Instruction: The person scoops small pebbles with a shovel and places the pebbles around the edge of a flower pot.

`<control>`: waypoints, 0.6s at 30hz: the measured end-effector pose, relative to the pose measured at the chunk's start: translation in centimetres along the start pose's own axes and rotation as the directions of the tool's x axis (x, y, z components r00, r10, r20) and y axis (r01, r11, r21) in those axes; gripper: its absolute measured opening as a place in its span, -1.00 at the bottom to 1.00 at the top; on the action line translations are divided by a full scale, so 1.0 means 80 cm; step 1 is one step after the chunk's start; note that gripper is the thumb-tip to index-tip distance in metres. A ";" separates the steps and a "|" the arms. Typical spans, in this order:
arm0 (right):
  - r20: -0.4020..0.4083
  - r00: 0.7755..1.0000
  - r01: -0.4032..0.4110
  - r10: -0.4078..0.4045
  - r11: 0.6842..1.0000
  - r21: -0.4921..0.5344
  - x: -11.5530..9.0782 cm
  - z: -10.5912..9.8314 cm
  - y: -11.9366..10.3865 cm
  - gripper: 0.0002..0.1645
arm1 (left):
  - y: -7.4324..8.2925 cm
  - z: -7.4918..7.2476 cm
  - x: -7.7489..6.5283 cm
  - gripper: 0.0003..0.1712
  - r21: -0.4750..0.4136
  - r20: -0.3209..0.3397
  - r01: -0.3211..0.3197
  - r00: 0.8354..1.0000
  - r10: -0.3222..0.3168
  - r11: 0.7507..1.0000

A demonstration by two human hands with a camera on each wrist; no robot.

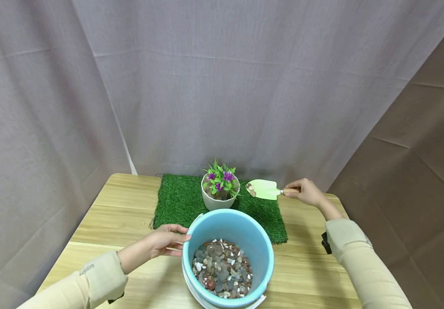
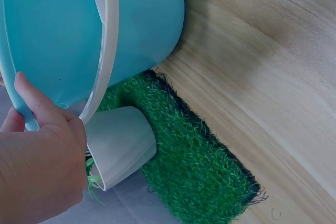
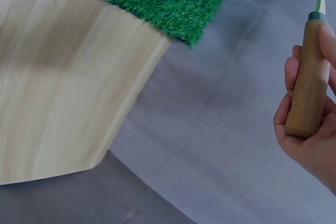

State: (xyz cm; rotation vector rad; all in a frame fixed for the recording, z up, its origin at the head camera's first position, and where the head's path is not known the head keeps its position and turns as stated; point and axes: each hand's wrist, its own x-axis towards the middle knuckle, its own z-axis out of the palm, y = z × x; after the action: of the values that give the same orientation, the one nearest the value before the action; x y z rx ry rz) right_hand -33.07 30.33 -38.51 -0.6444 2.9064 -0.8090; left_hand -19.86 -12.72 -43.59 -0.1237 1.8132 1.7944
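A light blue bucket (image 1: pixel 269 262) stands at the front of the table, with mixed pebbles (image 1: pixel 222 270) at its bottom. My left hand (image 1: pixel 165 241) grips its left rim, thumb over the edge and the other fingers outside. In the left wrist view, the bucket's white handle (image 2: pixel 109 40) hangs beside that hand. My right hand (image 1: pixel 308 192) holds a garden trowel (image 1: pixel 266 189) level by its wooden handle (image 3: pixel 307 80). A few small stones (image 1: pixel 250 189) lie at the tip of its pale green blade, just right of a white flowerpot (image 1: pixel 218 203).
The pot holds purple flowers (image 1: pixel 227 176) with green leaves and stands on an artificial grass mat (image 1: pixel 179 195) behind the bucket. The wooden table (image 1: pixel 125 210) ends near a grey curtain (image 1: pixel 214 94) at the back and a brown one (image 1: pixel 411 171) at the right.
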 end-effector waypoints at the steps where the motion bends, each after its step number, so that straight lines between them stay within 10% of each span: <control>1: -0.006 1.000 -0.005 0.005 1.000 -0.004 0.002 0.001 0.002 -0.69 | 0.000 0.000 0.000 -0.60 -0.001 0.001 -0.001 1.000 0.001 1.000; 18: -0.126 0.980 -0.163 0.152 0.984 -0.078 0.037 0.041 -0.004 -0.67 | 0.000 0.001 -0.002 -0.61 -0.005 -0.007 -0.002 1.000 0.002 1.000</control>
State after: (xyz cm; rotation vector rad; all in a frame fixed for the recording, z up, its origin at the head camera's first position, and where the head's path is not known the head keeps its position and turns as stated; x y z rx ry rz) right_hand -35.11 27.30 -41.00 -0.3762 3.0674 -0.7279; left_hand -19.71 -12.67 -43.48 -0.1303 1.8142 1.8022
